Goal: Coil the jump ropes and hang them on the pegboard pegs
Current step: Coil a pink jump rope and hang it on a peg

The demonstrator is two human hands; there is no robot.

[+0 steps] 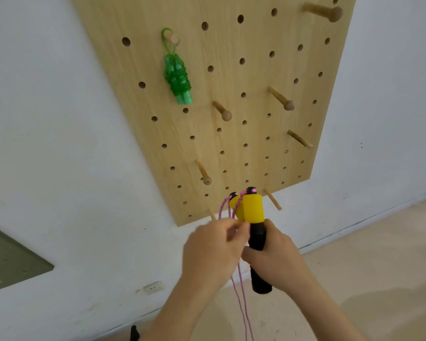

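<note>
A wooden pegboard (231, 77) hangs on the white wall. A coiled green jump rope (177, 77) hangs from a peg near its upper left. Below the board, my right hand (276, 257) grips the two black-and-yellow handles (252, 212) of a second jump rope, held upright side by side. My left hand (214, 249) pinches its pink cord (241, 299) just beside the handles. The cord loops out of the handle tops and two strands hang down between my arms, leaving the frame at the bottom.
Several bare wooden pegs stick out of the board, among them a middle peg (223, 112), a right peg (280, 98) and a lower left peg (203, 172). A wall socket (153, 287) sits low on the wall. A small black object (134, 333) lies on the beige floor.
</note>
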